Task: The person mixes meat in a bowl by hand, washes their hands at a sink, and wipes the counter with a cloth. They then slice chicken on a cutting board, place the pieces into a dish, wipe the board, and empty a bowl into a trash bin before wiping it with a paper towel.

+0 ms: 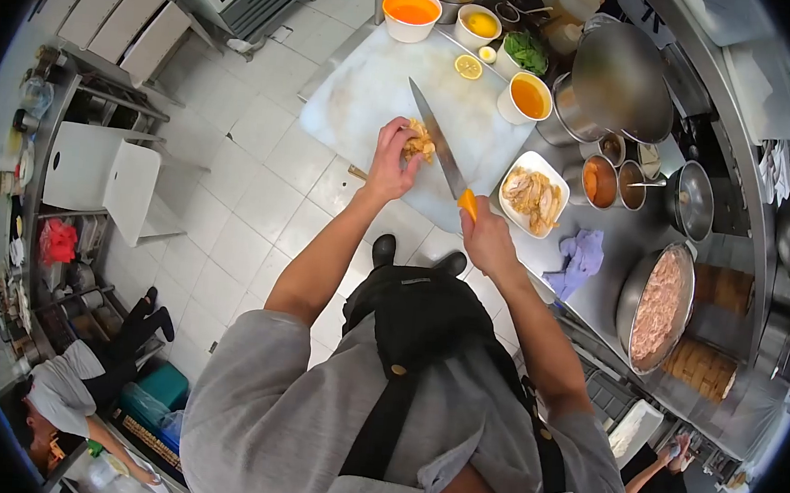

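My left hand [393, 161] curls its fingers over a small heap of cooked, yellowish meat [420, 142] on the white cutting board [355, 93]. In my right hand [490, 238] is the orange handle of a large knife [441, 144], its blade lying diagonally across the board just right of the meat, its tip pointing away from me. Right of the knife, a white square dish [534, 193] holds sliced meat. A cut lemon half [468, 67] rests near the board's far edge.
Tubs of orange liquid [411, 11] [525, 98] flank the board. A tall pot [612, 83], small metal containers [599, 182], a purple cloth [580, 261] and a bowl of minced meat [657, 306] stand right. Two other people [74, 384] [658, 485] are at the lower corners.
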`<act>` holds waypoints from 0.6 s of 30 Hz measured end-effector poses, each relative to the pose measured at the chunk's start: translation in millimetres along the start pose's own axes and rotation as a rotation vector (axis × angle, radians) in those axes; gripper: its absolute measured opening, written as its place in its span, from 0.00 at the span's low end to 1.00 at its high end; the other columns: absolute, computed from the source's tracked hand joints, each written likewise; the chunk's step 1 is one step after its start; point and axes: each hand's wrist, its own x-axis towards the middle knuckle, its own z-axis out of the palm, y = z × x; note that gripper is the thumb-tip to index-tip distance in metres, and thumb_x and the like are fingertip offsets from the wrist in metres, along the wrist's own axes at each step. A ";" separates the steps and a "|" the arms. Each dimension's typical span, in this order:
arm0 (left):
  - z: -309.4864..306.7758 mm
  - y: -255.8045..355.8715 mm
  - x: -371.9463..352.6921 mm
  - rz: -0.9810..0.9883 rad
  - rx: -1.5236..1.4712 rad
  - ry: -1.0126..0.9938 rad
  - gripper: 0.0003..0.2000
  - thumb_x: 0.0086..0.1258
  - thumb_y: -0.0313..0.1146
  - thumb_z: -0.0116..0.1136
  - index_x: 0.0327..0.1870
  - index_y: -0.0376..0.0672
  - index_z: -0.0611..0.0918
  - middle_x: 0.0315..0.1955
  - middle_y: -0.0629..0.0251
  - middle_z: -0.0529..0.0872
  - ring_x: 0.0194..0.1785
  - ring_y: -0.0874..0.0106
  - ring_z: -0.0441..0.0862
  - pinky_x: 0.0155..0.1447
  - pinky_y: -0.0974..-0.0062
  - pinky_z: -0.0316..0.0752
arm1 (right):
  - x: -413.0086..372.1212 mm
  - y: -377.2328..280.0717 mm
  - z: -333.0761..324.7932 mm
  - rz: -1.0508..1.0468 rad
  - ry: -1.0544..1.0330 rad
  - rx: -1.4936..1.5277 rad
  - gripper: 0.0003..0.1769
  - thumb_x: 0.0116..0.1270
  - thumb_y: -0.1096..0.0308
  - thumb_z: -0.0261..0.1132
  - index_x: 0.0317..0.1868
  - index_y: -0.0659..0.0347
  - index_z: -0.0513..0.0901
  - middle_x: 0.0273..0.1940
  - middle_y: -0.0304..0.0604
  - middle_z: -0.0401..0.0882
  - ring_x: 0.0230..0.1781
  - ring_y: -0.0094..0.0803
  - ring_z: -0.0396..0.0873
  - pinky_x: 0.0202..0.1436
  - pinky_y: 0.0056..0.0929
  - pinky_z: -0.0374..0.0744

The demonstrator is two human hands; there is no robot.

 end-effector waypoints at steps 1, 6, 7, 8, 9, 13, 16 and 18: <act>1.2 -0.7 -0.3 -0.001 0.001 0.004 0.18 0.52 0.24 0.60 0.46 0.38 0.73 0.54 0.52 0.68 0.54 0.53 0.67 0.58 0.62 0.67 | 1.9 -1.7 -2.4 -0.014 0.009 -0.039 0.15 0.69 0.62 0.54 0.46 0.66 0.67 0.24 0.62 0.76 0.26 0.61 0.77 0.31 0.54 0.74; 1.3 -0.3 -0.7 -0.004 0.076 0.008 0.19 0.52 0.23 0.61 0.47 0.37 0.72 0.53 0.51 0.69 0.54 0.52 0.67 0.58 0.62 0.67 | -16.8 0.7 -45.6 -0.038 -0.117 -0.160 0.16 0.70 0.62 0.53 0.48 0.68 0.67 0.24 0.62 0.77 0.26 0.60 0.77 0.33 0.54 0.75; 1.4 0.0 -0.7 -0.005 0.081 0.009 0.19 0.52 0.23 0.61 0.47 0.37 0.72 0.53 0.51 0.69 0.54 0.52 0.67 0.58 0.62 0.67 | -13.1 17.4 -32.9 -0.215 -0.092 -0.234 0.17 0.70 0.62 0.52 0.49 0.68 0.66 0.24 0.62 0.77 0.26 0.61 0.77 0.33 0.54 0.75; 2.3 0.0 -0.5 -0.016 0.071 0.009 0.19 0.52 0.23 0.60 0.47 0.37 0.72 0.53 0.50 0.69 0.53 0.51 0.67 0.58 0.61 0.67 | -9.1 31.6 -18.6 -0.390 -0.061 -0.306 0.18 0.70 0.61 0.51 0.51 0.69 0.65 0.25 0.63 0.77 0.26 0.61 0.77 0.33 0.54 0.75; 3.1 0.4 0.8 -0.023 0.060 0.008 0.19 0.53 0.23 0.60 0.47 0.36 0.72 0.53 0.50 0.69 0.53 0.51 0.68 0.58 0.61 0.67 | 12.8 28.4 -0.6 -0.229 -0.171 -0.302 0.18 0.70 0.61 0.49 0.50 0.69 0.64 0.33 0.66 0.77 0.35 0.60 0.77 0.37 0.53 0.75; 0.8 2.8 6.5 -0.015 0.065 0.001 0.19 0.53 0.23 0.60 0.48 0.36 0.72 0.53 0.49 0.69 0.54 0.50 0.67 0.58 0.61 0.66 | 82.1 10.2 30.4 -0.096 -0.063 -0.164 0.18 0.70 0.61 0.48 0.48 0.70 0.64 0.29 0.65 0.77 0.31 0.59 0.78 0.34 0.52 0.76; -0.3 2.3 6.4 0.032 0.100 0.035 0.20 0.53 0.23 0.59 0.49 0.35 0.72 0.54 0.51 0.68 0.54 0.53 0.70 0.56 0.63 0.70 | 60.2 -7.4 -7.1 -0.176 -0.024 -0.206 0.17 0.69 0.60 0.51 0.46 0.69 0.64 0.24 0.64 0.77 0.27 0.60 0.77 0.29 0.52 0.76; -9.5 -0.5 0.0 -0.122 -0.128 -0.058 0.21 0.52 0.22 0.58 0.51 0.36 0.72 0.55 0.53 0.67 0.50 0.58 0.74 0.50 0.67 0.73 | 21.3 -14.2 -22.5 -0.080 -0.032 -0.177 0.16 0.69 0.62 0.54 0.44 0.69 0.64 0.23 0.63 0.77 0.26 0.60 0.78 0.29 0.53 0.76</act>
